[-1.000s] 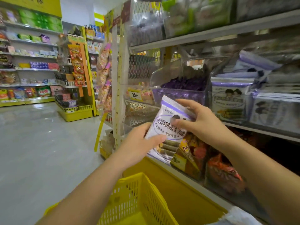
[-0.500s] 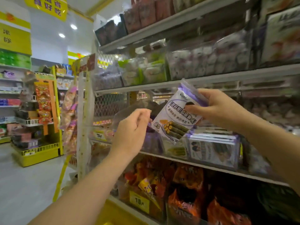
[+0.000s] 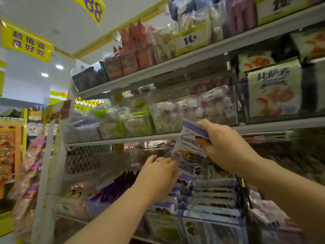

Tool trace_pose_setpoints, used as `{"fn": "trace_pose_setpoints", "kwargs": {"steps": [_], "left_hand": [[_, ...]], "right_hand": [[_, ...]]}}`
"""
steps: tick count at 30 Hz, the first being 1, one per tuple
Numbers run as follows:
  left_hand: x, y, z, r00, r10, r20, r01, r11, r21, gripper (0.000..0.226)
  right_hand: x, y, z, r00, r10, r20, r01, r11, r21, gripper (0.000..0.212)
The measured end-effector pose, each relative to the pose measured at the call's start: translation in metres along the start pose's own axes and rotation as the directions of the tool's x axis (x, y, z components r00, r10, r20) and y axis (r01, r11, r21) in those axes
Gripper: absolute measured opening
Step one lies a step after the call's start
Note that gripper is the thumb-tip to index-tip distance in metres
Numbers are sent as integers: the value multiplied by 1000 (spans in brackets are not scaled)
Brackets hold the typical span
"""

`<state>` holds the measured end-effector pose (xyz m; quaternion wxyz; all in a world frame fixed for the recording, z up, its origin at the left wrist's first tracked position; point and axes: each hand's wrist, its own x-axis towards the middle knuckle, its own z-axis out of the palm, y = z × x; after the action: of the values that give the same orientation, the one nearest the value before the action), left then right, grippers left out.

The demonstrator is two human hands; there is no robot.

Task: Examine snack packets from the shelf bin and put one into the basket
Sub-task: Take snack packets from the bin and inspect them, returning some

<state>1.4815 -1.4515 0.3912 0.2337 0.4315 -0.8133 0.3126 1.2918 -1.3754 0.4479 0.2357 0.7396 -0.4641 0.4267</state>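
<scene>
My right hand [image 3: 226, 147] grips a white and purple snack packet [image 3: 189, 145] by its top edge, holding it upright over the clear shelf bin [image 3: 211, 224]. The bin is packed with several packets of the same kind [image 3: 212, 194] standing in rows. My left hand [image 3: 158, 175] reaches into the bin's left rear part, fingers extended toward the packets just below the held one; whether it holds anything is unclear. The basket is out of view.
Metal shelves [image 3: 193, 136] above carry clear bins of wrapped sweets [image 3: 193, 110] and green packets [image 3: 126, 120]. A bin of purple packets [image 3: 114, 189] sits left of my left hand. Large snack bags [image 3: 274, 92] stand at the right. An aisle and other shelving lie far left.
The view has tilted upward, so the basket dropped out of sight. My right hand kept the packet and carried it over the bin. My left hand let go of it and moved into the bin.
</scene>
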Motion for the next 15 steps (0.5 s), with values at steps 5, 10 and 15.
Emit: {"fn": "trace_pose_setpoints", "kwargs": {"steps": [5, 10, 15], "left_hand": [[5, -26, 11, 974, -161, 161, 180, 978, -108, 40], [14, -38, 16, 958, -169, 233, 189, 980, -66, 22], [28, -33, 25, 946, -141, 293, 132, 990, 51, 33]], "right_hand": [[15, 1, 18, 996, 24, 92, -24, 1000, 9, 21], [19, 4, 34, 988, 31, 149, -32, 1000, 1, 20], [22, 11, 44, 987, 40, 158, -39, 999, -13, 22]]}}
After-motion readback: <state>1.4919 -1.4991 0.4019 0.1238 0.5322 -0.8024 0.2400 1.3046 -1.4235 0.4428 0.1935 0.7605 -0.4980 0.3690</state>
